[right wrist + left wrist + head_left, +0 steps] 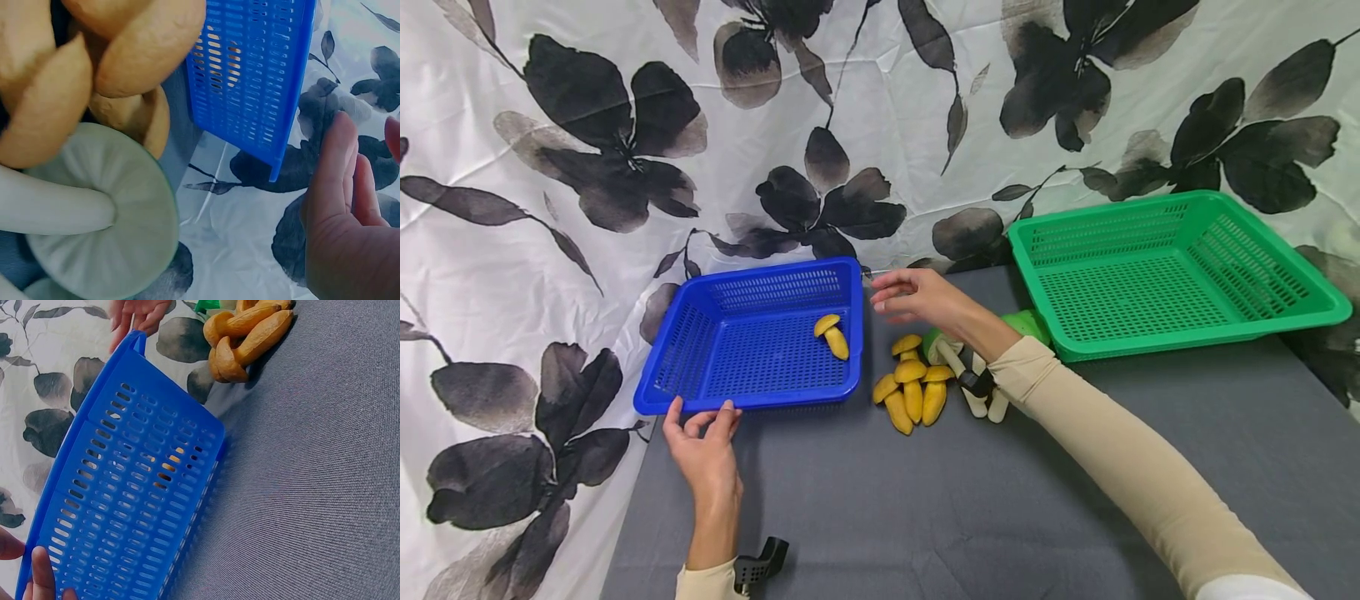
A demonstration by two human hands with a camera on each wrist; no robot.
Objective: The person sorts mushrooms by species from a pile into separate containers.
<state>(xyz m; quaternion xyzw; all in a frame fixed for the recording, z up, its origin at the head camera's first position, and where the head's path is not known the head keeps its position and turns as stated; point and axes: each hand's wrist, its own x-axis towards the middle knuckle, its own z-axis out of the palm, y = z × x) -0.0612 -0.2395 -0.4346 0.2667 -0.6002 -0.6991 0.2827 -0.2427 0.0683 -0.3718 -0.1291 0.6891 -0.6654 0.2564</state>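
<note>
My left hand (703,458) pinches the front rim of the blue basket (748,398) near its left corner. Inside that basket, toward the right, lies one yellow toy mushroom (831,337). Just off the basket's right edge my right hand (921,296) hovers with fingers loosely bent and nothing in them. A cluster of yellow mushrooms (912,392) lies on the table below it. Beside them are green-capped mushrooms with white stems (957,358), partly hidden by the right forearm. The right wrist view shows one pale green cap (137,206) up close.
A green basket (1138,287) stands at the back right, with no contents visible. Grey cloth (865,508) covers the table. Behind it hangs a white curtain (925,150) with dark flowers.
</note>
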